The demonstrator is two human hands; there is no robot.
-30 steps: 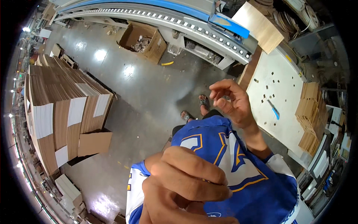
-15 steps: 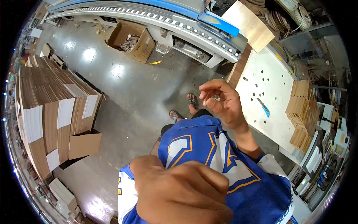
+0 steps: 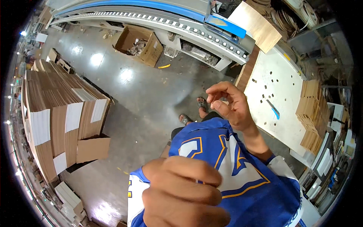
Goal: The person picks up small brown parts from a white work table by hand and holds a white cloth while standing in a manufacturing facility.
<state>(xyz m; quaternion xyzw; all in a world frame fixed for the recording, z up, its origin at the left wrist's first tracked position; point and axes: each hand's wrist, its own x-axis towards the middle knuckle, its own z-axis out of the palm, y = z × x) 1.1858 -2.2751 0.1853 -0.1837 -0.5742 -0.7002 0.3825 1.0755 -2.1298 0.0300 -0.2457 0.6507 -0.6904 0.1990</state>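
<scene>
Two bare hands are hovering above a blue and white shirt (image 3: 261, 200). The right hand (image 3: 230, 105) is curving its fingers, leaving a gap to the thumb and holding nothing visible. The left hand (image 3: 185, 193) is showing its back and curling its fingers inward; whether it is gripping something, I cannot tell. Nearest the right hand, a white desk (image 3: 287, 128) is standing at the person's right, and what looks like a blue-handled knife (image 3: 276, 113) is lying loose on it among small dark chips (image 3: 271, 72).

That knife is probably posing the main risk: a careless sweep of the right forearm could be nicking skin or knocking it off, should its blade be sticking out. Those chips could be scratching anything flat laid over them. Open sandals (image 3: 184, 119) are leaving toes bare to falling pieces, and a yellow strip (image 3: 164, 66) could be making a foot slip.

Smooth grey floor (image 3: 132, 113) is reflecting pale glare. At left, thin cardboard sheets (image 3: 89, 117) are forming tall, ridged brown-and-white blocks. Flat brown pieces (image 3: 312, 109) are piling unevenly along the desk's right edge, a pale-grained board (image 3: 257, 26) is lying near its far end, and a brown box (image 3: 153, 49) is holding crumpled scraps (image 3: 138, 47).
</scene>
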